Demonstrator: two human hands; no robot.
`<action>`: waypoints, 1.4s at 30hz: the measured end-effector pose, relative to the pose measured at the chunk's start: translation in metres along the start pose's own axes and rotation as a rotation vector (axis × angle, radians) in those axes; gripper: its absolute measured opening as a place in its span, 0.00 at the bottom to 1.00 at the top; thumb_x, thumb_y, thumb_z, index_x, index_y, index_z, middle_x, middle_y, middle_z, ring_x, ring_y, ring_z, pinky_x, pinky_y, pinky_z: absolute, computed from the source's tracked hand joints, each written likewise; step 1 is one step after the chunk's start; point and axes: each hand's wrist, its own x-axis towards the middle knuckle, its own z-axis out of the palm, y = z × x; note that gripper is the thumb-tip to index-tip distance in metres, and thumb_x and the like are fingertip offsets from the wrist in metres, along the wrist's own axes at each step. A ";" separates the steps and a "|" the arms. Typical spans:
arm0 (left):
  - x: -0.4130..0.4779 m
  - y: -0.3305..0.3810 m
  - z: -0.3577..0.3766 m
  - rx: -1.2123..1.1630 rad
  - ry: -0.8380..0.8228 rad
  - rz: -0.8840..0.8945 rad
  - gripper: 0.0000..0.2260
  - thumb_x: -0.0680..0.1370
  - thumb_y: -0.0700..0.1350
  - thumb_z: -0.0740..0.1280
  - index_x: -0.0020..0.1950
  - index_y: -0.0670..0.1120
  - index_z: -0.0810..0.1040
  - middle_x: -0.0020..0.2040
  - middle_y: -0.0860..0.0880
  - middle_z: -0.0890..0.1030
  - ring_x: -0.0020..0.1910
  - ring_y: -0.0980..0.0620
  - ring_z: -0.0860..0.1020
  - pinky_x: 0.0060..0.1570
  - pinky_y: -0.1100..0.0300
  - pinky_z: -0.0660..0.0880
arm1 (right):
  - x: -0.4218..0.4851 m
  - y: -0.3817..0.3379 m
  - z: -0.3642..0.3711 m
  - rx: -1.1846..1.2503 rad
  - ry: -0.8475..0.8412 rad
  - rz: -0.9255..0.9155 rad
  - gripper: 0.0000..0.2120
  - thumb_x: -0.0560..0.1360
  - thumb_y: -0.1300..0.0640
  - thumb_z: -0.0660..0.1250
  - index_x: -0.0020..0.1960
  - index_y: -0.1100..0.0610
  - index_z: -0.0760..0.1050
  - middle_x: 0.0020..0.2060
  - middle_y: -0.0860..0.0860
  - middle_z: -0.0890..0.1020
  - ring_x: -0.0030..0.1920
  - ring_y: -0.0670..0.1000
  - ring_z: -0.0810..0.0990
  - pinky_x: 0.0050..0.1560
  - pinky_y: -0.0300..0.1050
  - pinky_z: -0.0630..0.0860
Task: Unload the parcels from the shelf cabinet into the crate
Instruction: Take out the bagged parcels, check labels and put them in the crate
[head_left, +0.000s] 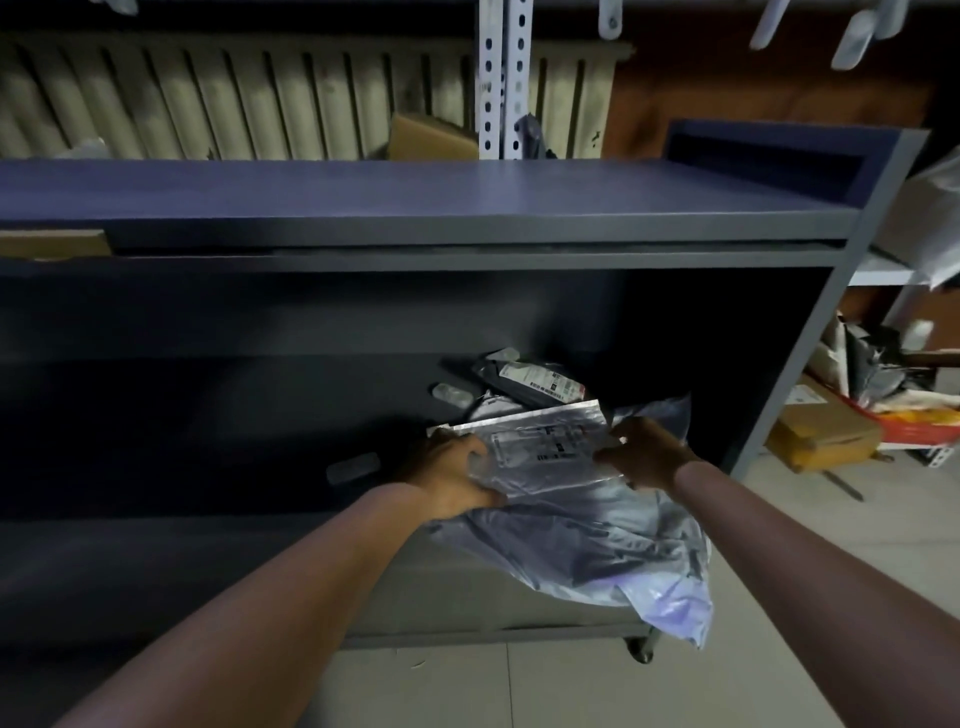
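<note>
A grey plastic mailer parcel (582, 540) with a white label hangs over the front edge of the lower shelf of the dark blue shelf cabinet (415, 208). My left hand (452, 480) grips its left side. My right hand (644, 452) pinches its right side near the label. Behind it, deeper on the same shelf, lies a dark parcel (524, 384) with a white and red label. Small clear packets (452, 396) lie near it, and another one (353, 467) sits to the left. No crate is in view.
A cardboard box (431, 137) stands behind the cabinet top by a white perforated post (501, 78). To the right, a metal rack holds bags and a brown box (826, 436) on a red tray. Pale floor tiles (519, 686) lie below.
</note>
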 end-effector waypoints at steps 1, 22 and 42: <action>0.000 0.000 0.001 0.002 0.005 0.008 0.35 0.65 0.66 0.76 0.69 0.57 0.72 0.69 0.51 0.69 0.67 0.48 0.69 0.65 0.53 0.70 | 0.001 0.000 0.003 0.135 -0.019 0.042 0.07 0.79 0.62 0.66 0.57 0.62 0.72 0.37 0.54 0.81 0.38 0.53 0.76 0.36 0.41 0.71; -0.013 -0.006 -0.055 -0.214 0.136 -0.010 0.42 0.72 0.61 0.73 0.79 0.57 0.54 0.79 0.49 0.60 0.77 0.46 0.60 0.73 0.49 0.62 | -0.010 -0.037 0.008 0.948 -0.117 -0.215 0.13 0.73 0.76 0.64 0.51 0.61 0.78 0.41 0.57 0.84 0.38 0.55 0.83 0.37 0.50 0.82; -0.093 -0.050 -0.129 -0.543 0.200 -0.083 0.14 0.79 0.47 0.70 0.64 0.48 0.78 0.54 0.50 0.84 0.50 0.54 0.83 0.47 0.61 0.80 | -0.061 -0.156 0.046 1.017 -0.262 -0.260 0.17 0.74 0.70 0.70 0.62 0.61 0.79 0.50 0.58 0.86 0.45 0.55 0.85 0.38 0.46 0.82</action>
